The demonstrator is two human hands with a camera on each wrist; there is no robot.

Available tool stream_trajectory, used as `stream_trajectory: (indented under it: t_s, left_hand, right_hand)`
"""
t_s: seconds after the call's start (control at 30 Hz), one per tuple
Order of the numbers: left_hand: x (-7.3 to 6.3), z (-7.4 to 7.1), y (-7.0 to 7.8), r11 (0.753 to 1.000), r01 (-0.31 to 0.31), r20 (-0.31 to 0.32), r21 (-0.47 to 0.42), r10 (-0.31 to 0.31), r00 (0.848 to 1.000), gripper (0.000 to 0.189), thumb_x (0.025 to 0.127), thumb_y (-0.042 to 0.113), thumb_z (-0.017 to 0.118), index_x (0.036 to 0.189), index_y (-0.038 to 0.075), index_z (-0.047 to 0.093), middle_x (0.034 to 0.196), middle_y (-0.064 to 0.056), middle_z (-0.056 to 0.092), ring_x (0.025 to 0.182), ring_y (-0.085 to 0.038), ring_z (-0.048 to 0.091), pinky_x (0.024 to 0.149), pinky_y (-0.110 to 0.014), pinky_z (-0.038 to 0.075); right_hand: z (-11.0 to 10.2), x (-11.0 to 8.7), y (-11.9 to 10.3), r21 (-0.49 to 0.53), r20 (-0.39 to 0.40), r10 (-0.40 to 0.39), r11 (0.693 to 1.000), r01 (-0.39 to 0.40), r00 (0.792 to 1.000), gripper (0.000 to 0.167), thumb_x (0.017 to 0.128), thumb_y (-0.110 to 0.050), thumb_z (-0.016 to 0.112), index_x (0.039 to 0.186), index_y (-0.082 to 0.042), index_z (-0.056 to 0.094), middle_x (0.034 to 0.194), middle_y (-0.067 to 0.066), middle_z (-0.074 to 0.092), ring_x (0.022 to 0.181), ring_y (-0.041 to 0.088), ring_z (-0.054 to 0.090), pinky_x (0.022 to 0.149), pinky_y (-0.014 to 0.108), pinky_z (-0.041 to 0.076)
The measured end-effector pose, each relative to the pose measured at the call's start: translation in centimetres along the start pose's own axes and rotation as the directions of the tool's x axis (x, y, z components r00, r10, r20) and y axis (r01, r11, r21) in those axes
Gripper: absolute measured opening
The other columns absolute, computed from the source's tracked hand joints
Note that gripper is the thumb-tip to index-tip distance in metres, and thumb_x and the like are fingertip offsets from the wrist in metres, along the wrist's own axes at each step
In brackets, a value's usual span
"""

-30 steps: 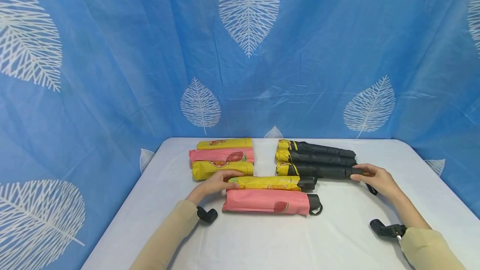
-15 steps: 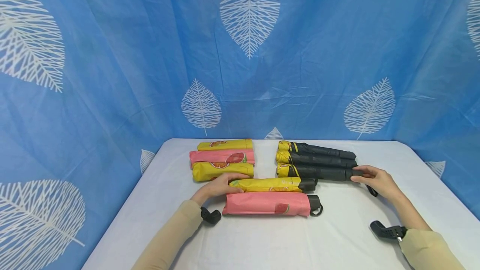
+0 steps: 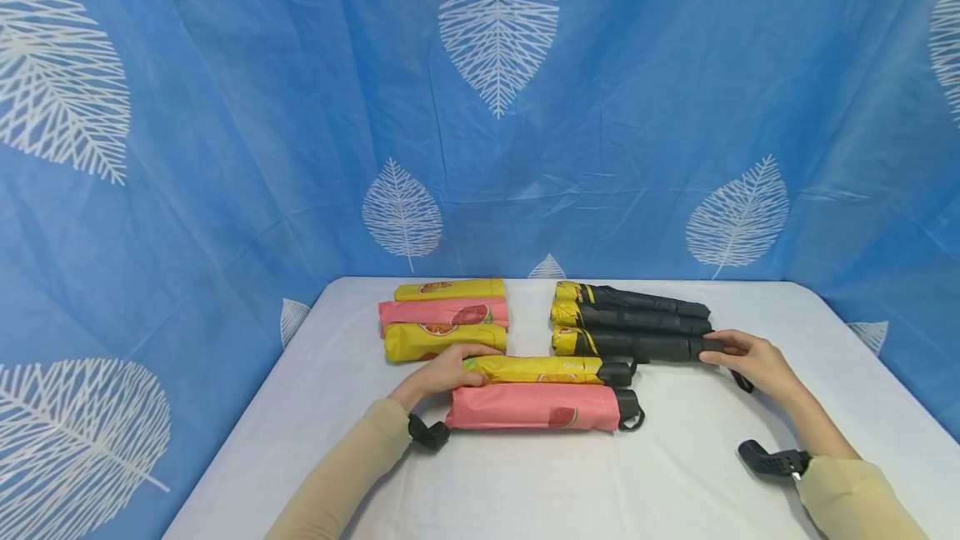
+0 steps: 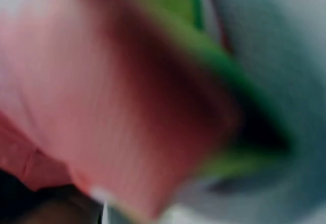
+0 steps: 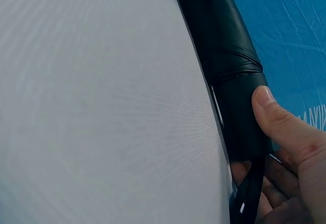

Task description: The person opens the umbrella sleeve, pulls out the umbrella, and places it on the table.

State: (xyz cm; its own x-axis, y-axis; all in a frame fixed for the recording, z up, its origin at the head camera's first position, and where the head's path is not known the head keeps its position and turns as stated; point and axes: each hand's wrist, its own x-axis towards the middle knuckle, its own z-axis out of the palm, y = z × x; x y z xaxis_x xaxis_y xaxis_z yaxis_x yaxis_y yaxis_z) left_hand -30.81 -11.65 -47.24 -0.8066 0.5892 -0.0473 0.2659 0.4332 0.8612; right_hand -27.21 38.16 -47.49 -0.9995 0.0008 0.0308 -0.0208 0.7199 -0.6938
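Note:
My left hand (image 3: pixel 444 372) holds the left end of a folded yellow umbrella (image 3: pixel 543 369), fingers curled over its top. Just in front of that one lies a pink umbrella (image 3: pixel 532 407) with a black handle. The left wrist view is only a blur of pink and green. My right hand (image 3: pixel 750 359) grips the handle end of the nearest of three black umbrellas (image 3: pixel 637 346). In the right wrist view the thumb (image 5: pixel 285 127) lies on that black umbrella (image 5: pixel 224 71) with the fingers under it.
Three more folded umbrellas, yellow (image 3: pixel 450 288), pink (image 3: pixel 442 312) and yellow (image 3: pixel 442 340), lie side by side at the back left of the white table (image 3: pixel 525 490). Two other black umbrellas (image 3: pixel 633 311) lie behind the gripped one. A blue leaf-print curtain (image 3: pixel 225 148) surrounds the table.
My left hand and forearm have slid a little to the right along the yellow umbrella's end. The right hand has stayed at the black umbrella's handle.

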Motion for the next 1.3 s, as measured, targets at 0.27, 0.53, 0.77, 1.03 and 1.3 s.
stream_trajectory:
  t_s: [0.27,0.53,0.77,1.03,1.3]
  left_hand:
    - [-0.1,0.2,0.0,1.000,0.004,-0.068,-0.028,-0.006,0.998,0.041,0.081,0.013,0.067,0.123,0.013,0.064,0.123,-0.002,0.058,0.103,-0.018,0.049,0.091,-0.038,0.042]
    - [-0.6,-0.1,0.0,0.992,0.039,-0.215,-0.124,-0.065,0.974,0.038,0.081,0.018,0.070,0.119,0.011,0.067,0.117,-0.006,0.060,0.093,-0.018,0.051,0.076,-0.028,0.043]
    - [-1.1,-1.3,1.1,0.973,-0.023,-0.273,-0.230,-0.042,0.961,0.041,0.083,0.010,0.068,0.123,0.003,0.062,0.119,-0.011,0.057,0.092,-0.022,0.050,0.075,-0.028,0.045]
    - [-1.9,-2.7,3.1,0.950,-0.121,-0.287,-0.288,0.035,0.957,0.043,0.086,0.011,0.068,0.128,0.004,0.059,0.121,-0.010,0.056,0.083,-0.020,0.053,0.073,-0.029,0.048]
    - [-2.5,-3.3,4.4,0.967,-0.131,-0.290,-0.220,0.064,0.955,0.045,0.086,0.023,0.070,0.127,0.007,0.060,0.112,-0.008,0.059,0.080,-0.020,0.055,0.076,-0.044,0.050]
  right_hand:
    - [-0.1,-0.1,-0.3,-0.035,-0.011,-0.018,0.999,0.017,1.000,0.073,0.084,-0.048,0.067,0.130,0.006,0.049,0.130,0.036,0.043,0.110,0.049,0.048,0.081,0.052,0.048]
    - [-0.9,-0.3,-0.6,-0.086,-0.006,-0.031,0.996,0.030,1.000,0.075,0.083,-0.049,0.068,0.127,0.010,0.050,0.123,0.036,0.049,0.107,0.048,0.051,0.076,0.049,0.051]
    - [-1.9,-0.7,-2.6,-0.075,-0.109,-0.076,0.995,0.068,0.991,0.070,0.088,-0.051,0.060,0.130,0.003,0.050,0.127,0.029,0.050,0.112,0.045,0.049,0.074,0.052,0.049]
    - [-0.7,-0.6,-7.7,0.172,-0.079,-0.215,0.959,0.226,0.973,0.050,0.094,-0.031,0.059,0.135,-0.004,0.049,0.132,0.018,0.052,0.115,0.024,0.053,0.083,0.033,0.050]
    - [1.3,-1.4,-13.3,0.402,0.135,-0.271,0.894,0.197,0.953,0.052,0.094,-0.022,0.061,0.133,0.007,0.045,0.121,0.023,0.057,0.098,0.003,0.060,0.088,0.032,0.049]
